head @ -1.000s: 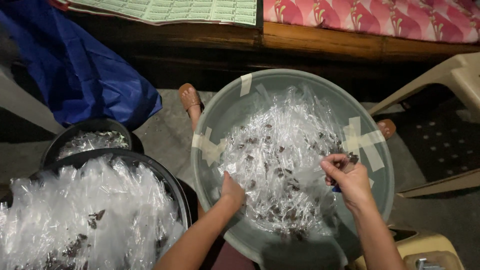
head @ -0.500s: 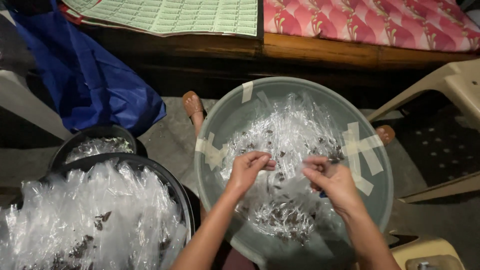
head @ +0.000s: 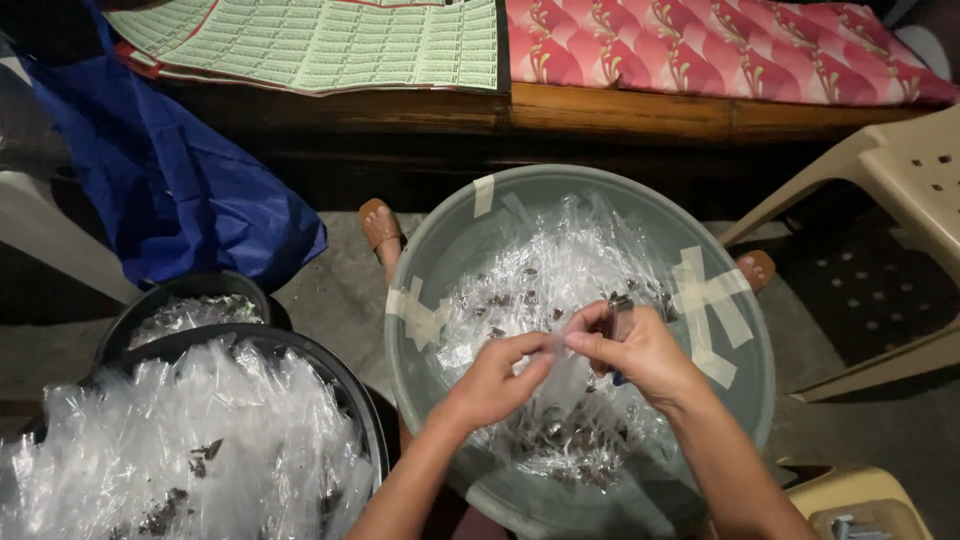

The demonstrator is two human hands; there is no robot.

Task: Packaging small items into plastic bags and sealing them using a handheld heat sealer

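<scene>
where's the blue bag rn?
Head view, upper left: the blue bag is slumped on the floor below the green printed sheet, just behind the small black tub and left of the taped grey basin.

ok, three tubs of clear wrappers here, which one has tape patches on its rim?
The grey-green basin under both hands, patched with beige tape strips. The two black tubs at left have none.
</scene>
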